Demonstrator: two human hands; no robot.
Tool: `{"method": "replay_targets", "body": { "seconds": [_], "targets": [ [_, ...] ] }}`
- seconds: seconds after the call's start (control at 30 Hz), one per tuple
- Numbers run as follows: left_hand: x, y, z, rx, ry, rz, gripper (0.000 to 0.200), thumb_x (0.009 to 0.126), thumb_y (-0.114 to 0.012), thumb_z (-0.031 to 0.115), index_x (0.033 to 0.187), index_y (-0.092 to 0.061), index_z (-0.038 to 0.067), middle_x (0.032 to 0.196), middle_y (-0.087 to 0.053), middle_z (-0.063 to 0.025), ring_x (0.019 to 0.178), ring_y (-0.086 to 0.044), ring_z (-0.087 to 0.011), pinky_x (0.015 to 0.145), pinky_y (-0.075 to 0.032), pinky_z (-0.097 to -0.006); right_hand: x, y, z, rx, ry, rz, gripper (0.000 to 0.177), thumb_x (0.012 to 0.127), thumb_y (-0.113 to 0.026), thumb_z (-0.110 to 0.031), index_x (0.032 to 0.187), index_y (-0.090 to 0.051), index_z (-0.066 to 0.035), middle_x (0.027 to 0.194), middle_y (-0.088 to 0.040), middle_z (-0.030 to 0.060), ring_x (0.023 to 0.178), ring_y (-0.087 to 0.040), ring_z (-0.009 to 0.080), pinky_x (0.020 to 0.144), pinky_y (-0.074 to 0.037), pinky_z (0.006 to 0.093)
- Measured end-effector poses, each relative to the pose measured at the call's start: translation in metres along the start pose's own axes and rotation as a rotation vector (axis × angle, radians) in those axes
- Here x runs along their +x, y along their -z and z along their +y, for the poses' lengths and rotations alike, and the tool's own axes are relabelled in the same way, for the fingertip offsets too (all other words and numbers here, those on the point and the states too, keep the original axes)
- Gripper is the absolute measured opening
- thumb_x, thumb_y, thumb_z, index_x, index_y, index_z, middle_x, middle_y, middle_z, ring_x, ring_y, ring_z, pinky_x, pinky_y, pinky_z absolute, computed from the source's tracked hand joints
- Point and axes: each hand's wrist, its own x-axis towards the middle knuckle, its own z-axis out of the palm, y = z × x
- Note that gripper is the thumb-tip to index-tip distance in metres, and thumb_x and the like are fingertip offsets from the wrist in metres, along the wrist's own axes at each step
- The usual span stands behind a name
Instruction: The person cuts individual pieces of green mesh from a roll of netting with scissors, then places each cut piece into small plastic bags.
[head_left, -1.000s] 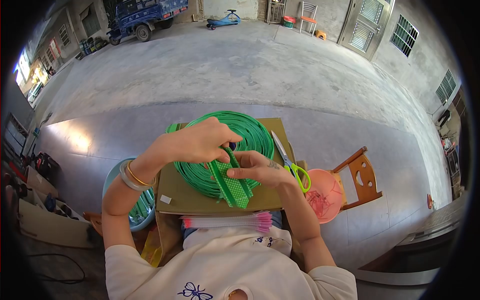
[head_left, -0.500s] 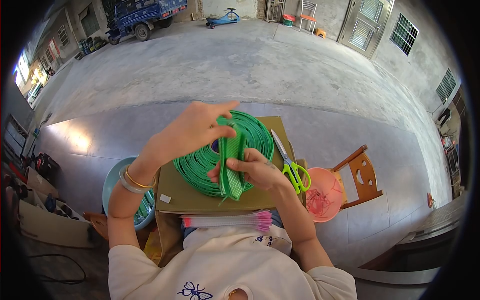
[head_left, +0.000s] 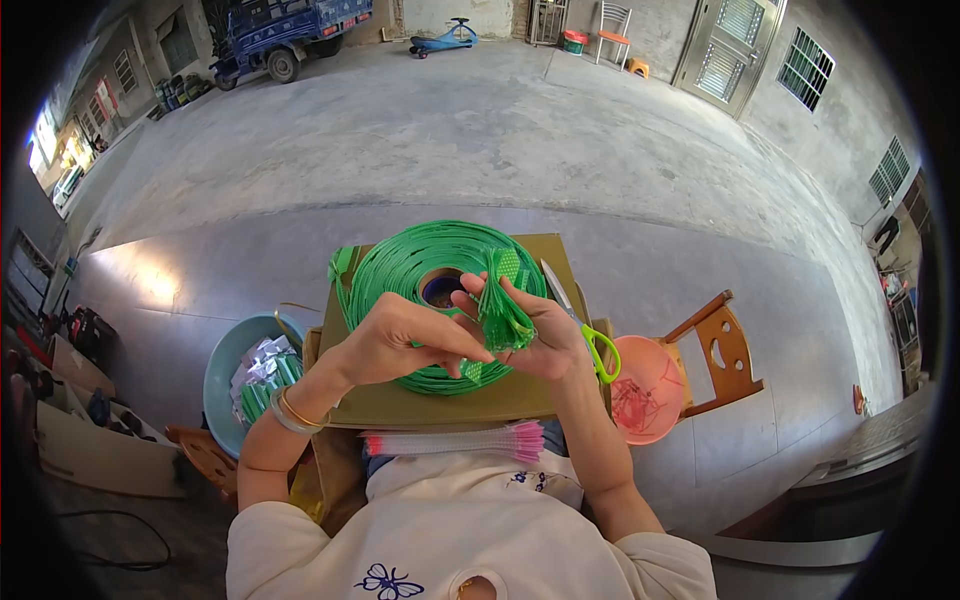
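Note:
My right hand [head_left: 548, 335] is wrapped around a bundle of folded green mesh strip [head_left: 507, 320], above the coil. The bundle's layered end faces me, and several loops fan out. My left hand [head_left: 415, 345] is beside its lower end, index finger stretched toward it and thumb apart; I see nothing held in it. Under both hands, a large coil of green strip [head_left: 395, 260] lies on a brown board [head_left: 530, 405]. Scissors with lime-green handles [head_left: 603, 350] lie at the board's right edge, blades pointing away. My right arm partly hides the handles.
Clear plastic strips with pink ends [head_left: 455, 443] lie across my lap. A blue basin [head_left: 222, 370] with green and white pieces stands left; a pink basin [head_left: 650, 350] stands right, beside a wooden chair [head_left: 735, 350]. A blue three-wheeled truck [head_left: 290, 35] is parked far back.
My left hand has come down from above the bundle to its lower end. The bundle has tipped, its layered end now toward me. A loose strip end shows at the coil's left.

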Motion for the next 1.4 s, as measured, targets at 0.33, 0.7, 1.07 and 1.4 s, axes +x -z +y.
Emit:
{"method": "replay_targets", "body": {
  "seconds": [0.33,0.7,1.07,1.4],
  "targets": [
    [-0.002,-0.005,-0.013,0.207,0.017,0.015,0.018,0.071,-0.066,-0.003,0.088,-0.069,0.004,0.080,-0.067,-0.0064,0.070,-0.065,-0.0150,0.065,-0.051,-0.0229,-0.004,-0.004,0.004,-0.027,0.009,0.004,0.040,0.094,-0.041,-0.025,0.125,-0.041,0.000,0.126,-0.049,0.0100,0.120,-0.042,0.0229,0.100,-0.037,0.0397],
    [-0.006,-0.026,-0.018,-0.272,0.464,0.379,0.009,0.080,-0.064,0.003,0.083,-0.062,-0.006,0.078,-0.065,-0.0063,0.074,-0.063,-0.0111,0.067,-0.051,-0.0213,-0.002,-0.014,0.012,-0.231,0.354,0.167,0.029,0.095,-0.041,-0.022,0.110,-0.048,0.001,0.114,-0.056,0.0158,0.110,-0.052,0.0249,0.093,-0.043,0.0384],
    [-0.006,-0.040,-0.021,-0.519,0.387,0.509,0.019,0.081,-0.065,0.008,0.092,-0.057,-0.005,0.080,-0.063,-0.0051,0.078,-0.061,-0.0100,0.069,-0.051,-0.0219,0.017,-0.005,0.037,-0.816,1.017,0.370,0.026,0.095,-0.043,-0.018,0.099,-0.051,0.006,0.095,-0.063,0.0174,0.088,-0.062,0.0214,0.078,-0.050,0.0305],
    [0.004,-0.035,-0.027,-0.147,0.463,0.412,0.013,0.081,-0.063,0.005,0.088,-0.063,-0.007,0.077,-0.065,-0.0063,0.070,-0.064,-0.0118,0.062,-0.051,-0.0213,0.013,-0.007,0.038,-0.875,1.034,0.306,0.025,0.094,-0.045,-0.018,0.099,-0.051,0.006,0.099,-0.061,0.0206,0.094,-0.060,0.0272,0.082,-0.048,0.0361]
  ]
}}
